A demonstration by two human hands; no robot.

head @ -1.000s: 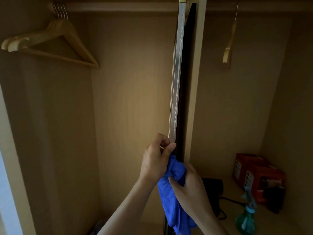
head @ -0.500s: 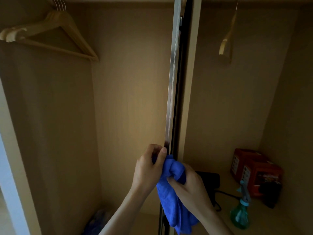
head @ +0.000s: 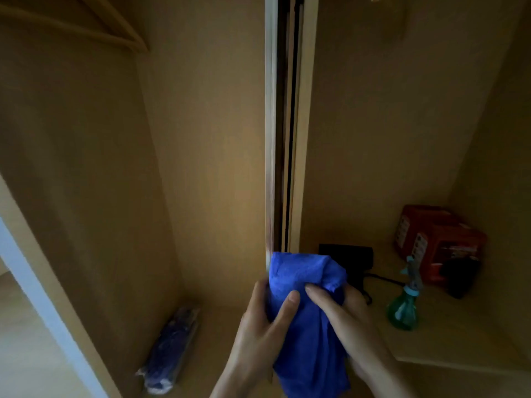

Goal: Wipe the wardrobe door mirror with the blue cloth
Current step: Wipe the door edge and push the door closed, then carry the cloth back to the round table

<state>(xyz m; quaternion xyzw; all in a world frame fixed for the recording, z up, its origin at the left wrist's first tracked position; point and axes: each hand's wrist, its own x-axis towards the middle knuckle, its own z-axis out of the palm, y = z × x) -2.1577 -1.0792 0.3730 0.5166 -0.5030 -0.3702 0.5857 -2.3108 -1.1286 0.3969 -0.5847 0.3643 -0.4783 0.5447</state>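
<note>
Gripping blue cloth (head: 304, 305), both hands.

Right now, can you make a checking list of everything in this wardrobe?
Surface: wooden shelf on the right; lower wardrobe floor on the left.
Job's things: blue cloth bunched against the edge of the wardrobe door; the mirror face is not seen.
Clutter: green spray bottle, red boxes, black device on the shelf; wrapped dark bundle on the floor.
Hands: left hand and right hand both grip the cloth.
Cables: black cable beside the device.
Surroundings: wooden hanger at upper left.
</note>
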